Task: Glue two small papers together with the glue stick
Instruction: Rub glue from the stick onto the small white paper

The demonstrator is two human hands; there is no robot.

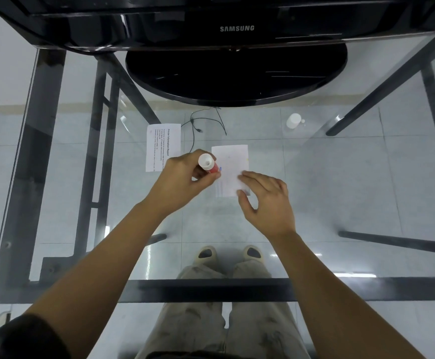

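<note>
The left hand (182,177) grips the red glue stick with white base (208,164), fingers closed around its barrel; its long axis is tilted, white base up toward the camera, working end down-right at the left edge of the small white paper (230,164). The right hand (267,200) rests open, fingers spread, fingertips (245,177) pressing that paper's near right corner on the glass table (340,190). A second printed white paper (159,147) lies flat just left, long axis running near to far.
</note>
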